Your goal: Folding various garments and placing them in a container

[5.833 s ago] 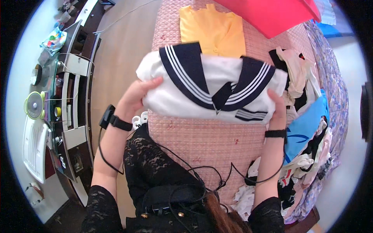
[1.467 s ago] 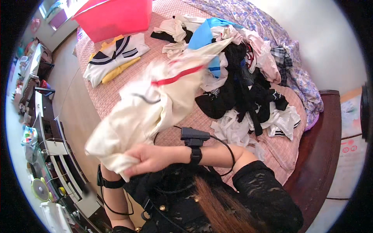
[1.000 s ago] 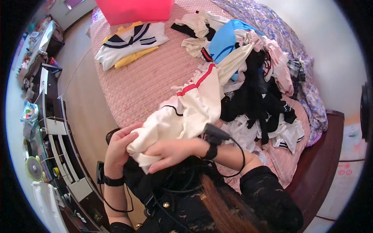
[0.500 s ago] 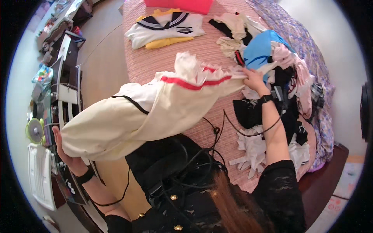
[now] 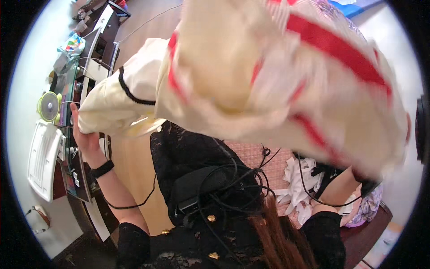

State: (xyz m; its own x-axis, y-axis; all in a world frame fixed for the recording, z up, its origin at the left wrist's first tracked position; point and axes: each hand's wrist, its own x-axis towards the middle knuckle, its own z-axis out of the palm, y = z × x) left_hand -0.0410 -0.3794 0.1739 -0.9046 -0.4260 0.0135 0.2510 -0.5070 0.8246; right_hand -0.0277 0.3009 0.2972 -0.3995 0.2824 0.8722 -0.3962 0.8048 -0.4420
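A large cream garment (image 5: 215, 58) with red stripes, white ribbed parts and a line of black trim is stretched between my hands, lifted close in front of me. Its right part is blurred by motion. At its left end my left hand (image 5: 85, 136) grips the cloth, thumb side up, with some fingers behind the fabric. My right hand (image 5: 408, 127) is almost wholly behind the garment, and only a sliver of skin shows at the cloth's right edge. The raised garment follows that hand, though the grip itself is hidden. Most of the bed is covered from view.
Below the garment a pink bedspread (image 5: 251, 152) shows, with white clothes (image 5: 302, 181) piled on it. Loose black cables (image 5: 224, 188) lie across my lap and run to both arms. To the left, a green fan (image 5: 49, 106) and a white slatted panel (image 5: 44, 159) are beside a glass-topped desk.
The garment has risen toward me, its right part most, now blocking the folded sailor top and much of the clothes pile. Both hands have moved up with it, the right also farther right.
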